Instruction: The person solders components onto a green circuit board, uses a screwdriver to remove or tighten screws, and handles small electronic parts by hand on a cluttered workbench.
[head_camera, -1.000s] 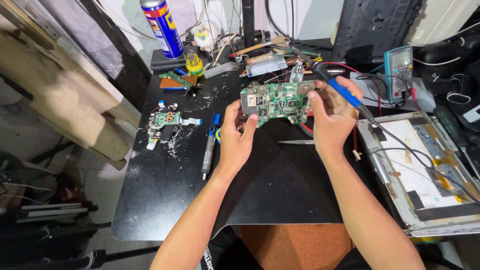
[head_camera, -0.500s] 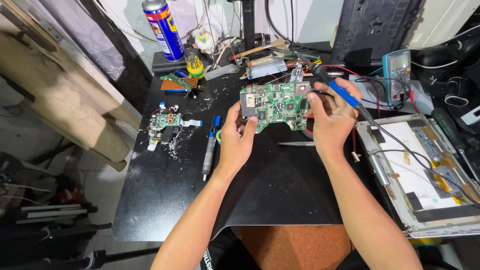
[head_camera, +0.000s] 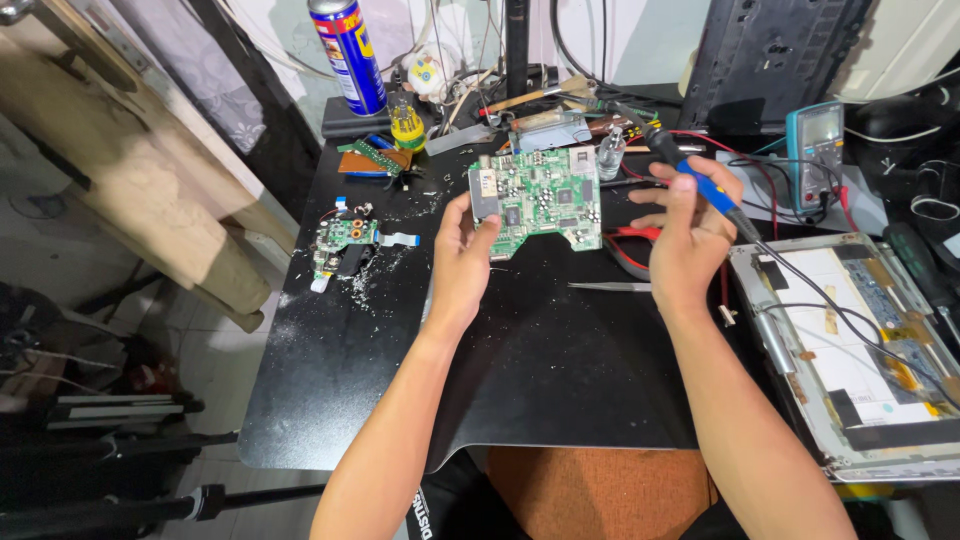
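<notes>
Circuit board (head_camera: 540, 200) in left hand (head_camera: 462, 262); soldering iron (head_camera: 700, 185) in right hand (head_camera: 688, 240).

Both arms of the person are bare from the elbow to the wrist, and no sleeve shows on them. The left hand (head_camera: 462, 262) and the right hand (head_camera: 686, 232) have no gloves, no rings and no watch or band at the wrists. The fingernails are short and plain. At the bottom edge, between the arms, a small part of dark clothing (head_camera: 430, 505) with white printed letters is visible.
</notes>
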